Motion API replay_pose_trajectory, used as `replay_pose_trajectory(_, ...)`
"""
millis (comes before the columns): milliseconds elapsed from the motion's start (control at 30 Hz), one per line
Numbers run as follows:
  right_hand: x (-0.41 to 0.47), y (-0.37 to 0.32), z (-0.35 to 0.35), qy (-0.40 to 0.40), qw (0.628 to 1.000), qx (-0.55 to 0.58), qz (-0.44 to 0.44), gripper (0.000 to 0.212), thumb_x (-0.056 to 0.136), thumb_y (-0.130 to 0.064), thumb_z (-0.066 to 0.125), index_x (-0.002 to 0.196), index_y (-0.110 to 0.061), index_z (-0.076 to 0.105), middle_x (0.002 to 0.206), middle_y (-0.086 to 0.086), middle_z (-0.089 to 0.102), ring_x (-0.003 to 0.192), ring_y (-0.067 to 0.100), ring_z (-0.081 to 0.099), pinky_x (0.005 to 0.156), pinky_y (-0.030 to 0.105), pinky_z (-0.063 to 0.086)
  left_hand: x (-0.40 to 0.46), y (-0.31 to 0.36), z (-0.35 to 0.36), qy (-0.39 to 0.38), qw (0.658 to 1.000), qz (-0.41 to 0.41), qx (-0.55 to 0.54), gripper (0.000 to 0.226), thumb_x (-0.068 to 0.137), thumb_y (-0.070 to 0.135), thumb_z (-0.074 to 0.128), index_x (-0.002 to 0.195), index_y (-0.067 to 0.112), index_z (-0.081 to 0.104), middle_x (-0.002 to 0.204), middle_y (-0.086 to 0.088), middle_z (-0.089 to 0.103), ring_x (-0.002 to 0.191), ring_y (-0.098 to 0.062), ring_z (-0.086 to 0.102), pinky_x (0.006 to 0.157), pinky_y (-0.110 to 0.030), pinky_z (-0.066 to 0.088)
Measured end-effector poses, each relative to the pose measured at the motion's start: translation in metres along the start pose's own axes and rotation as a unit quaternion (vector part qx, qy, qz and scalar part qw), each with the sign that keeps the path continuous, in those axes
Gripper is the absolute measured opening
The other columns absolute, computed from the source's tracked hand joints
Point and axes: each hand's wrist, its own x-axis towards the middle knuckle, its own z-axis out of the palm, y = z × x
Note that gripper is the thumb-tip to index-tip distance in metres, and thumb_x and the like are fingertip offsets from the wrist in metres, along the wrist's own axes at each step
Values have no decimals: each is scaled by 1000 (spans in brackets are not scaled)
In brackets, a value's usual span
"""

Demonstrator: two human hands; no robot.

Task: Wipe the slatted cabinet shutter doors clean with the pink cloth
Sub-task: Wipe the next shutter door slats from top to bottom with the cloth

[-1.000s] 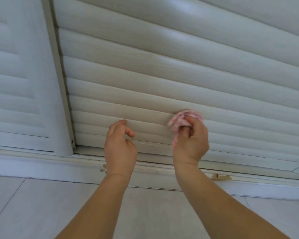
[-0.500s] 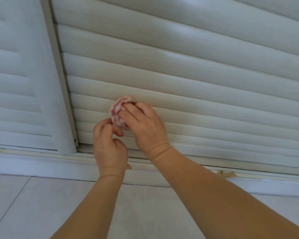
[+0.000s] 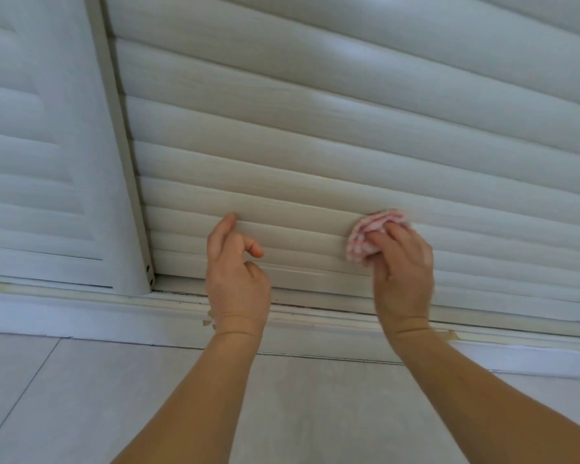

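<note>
Right hand [image 3: 403, 262] pinches the bunched pink cloth [image 3: 375, 234] against a low slat of the right shutter door [image 3: 315, 155]. Left hand [image 3: 236, 269] loosely curled, empty, forefinger tip touching a slat. Run cloth along each slat's length, working it into the grooves.

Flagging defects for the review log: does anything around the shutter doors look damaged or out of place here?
Yes, minor. Small beige chipped or peeling scraps sit on the white base rail below the white slatted shutter door: one right of the right hand's wrist, another beside the left wrist. The crumpled pink-and-white cloth looks normal.
</note>
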Motion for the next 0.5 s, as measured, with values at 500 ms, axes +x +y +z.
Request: replay_pose_trajectory(500,4,-61,53,-85,933,-71,-344,50,101,-12,20,115,-16,69,122,2,65,114,23,46,89,37,44,5,-3,-13,0,1000,18,19,32,65,-20,42,75,9,52,130,-8,51,112,3,38,86,8,16)
